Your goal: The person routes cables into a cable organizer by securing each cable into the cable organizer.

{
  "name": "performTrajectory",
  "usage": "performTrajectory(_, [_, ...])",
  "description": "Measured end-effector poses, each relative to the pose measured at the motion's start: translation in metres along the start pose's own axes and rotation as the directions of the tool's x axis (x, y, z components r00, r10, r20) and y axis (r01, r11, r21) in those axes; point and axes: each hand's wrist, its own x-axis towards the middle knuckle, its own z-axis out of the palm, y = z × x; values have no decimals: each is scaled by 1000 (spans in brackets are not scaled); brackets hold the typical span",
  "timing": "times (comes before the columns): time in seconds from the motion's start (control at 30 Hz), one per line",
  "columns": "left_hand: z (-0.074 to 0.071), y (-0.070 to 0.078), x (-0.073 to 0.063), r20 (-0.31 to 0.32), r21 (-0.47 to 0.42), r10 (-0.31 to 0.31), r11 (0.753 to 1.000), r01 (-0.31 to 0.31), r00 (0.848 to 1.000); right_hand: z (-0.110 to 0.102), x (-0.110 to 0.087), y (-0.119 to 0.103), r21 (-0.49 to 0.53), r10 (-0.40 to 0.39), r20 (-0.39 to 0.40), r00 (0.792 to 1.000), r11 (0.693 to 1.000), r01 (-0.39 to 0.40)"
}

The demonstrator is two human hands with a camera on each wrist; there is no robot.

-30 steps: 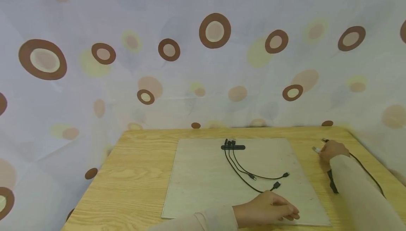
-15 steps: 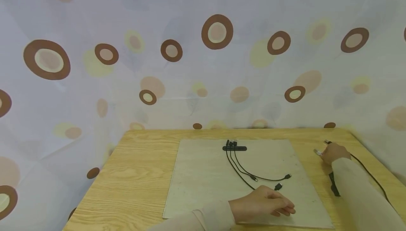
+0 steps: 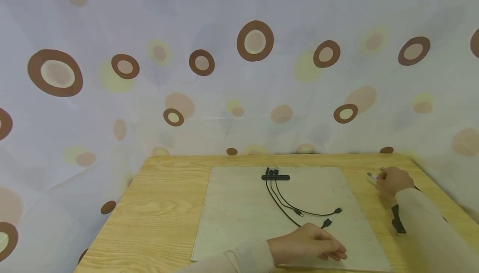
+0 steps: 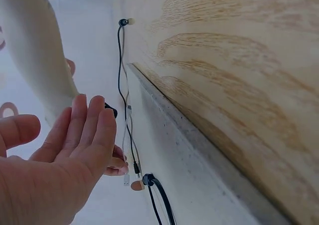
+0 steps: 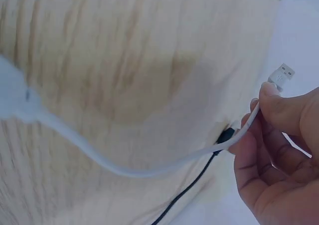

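More of the black cord (image 3: 418,188) hides behind your right sleeve (image 3: 430,225) than half a second ago, and your left hand (image 3: 304,244) sits a touch further left.

Head view first: your right hand (image 3: 394,181) is out past the board (image 3: 232,223), the white plug (image 3: 371,176) poking out ahead of its fingertips. Your left is relaxed, gripping nothing, in front of one of the black leads (image 3: 298,212) that meet at the clip (image 3: 283,177); easy there, a dropped wrist could drag one askew. Bare table (image 3: 164,198) shows between board and right hand, so sideways looks the roomy way; the cloth (image 3: 224,77) rises right behind the table's back edge.

Left wrist next: palm bared, fingers straight, thumb apart. Beyond it, the white plug hangs by your right hand, the black cord alongside. The board's edge stands proud of the wood and might snag a trailing cable.

Right wrist now: thumb and fingertips pinch the white cable (image 5: 132,173) just behind its plug. Good spot, I'd say; go light and let the loop follow. The black plug (image 5: 226,135) is right by your fingers, touching or not I can't tell, so check the two don't tangle.
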Motion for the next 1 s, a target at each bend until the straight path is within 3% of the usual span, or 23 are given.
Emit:
performTrajectory(0.2, [0,0,0,-15,12,16,1000,-16,1000,-10,-6,-9,28,-79,-44,996,996,80])
performTrajectory(0.47, [0,3,-3,-51,3,27,1000,-27,998,-28,-22,-25,97,-101,-175,979,988,119])
performTrajectory(0.57, [-2,4,-4,-56,1,42,999,-42,998,-34,-25,-24,118,-109,-184,977,984,132])
performTrajectory(0.9, [-8,3,-3,-43,-4,78,997,-78,996,-46,-36,-23,171,-10,-161,987,984,38])
performTrajectory(1.0, [-8,3,-3,-58,0,89,996,-89,994,-45,-42,-30,255,43,-136,990,967,-7])
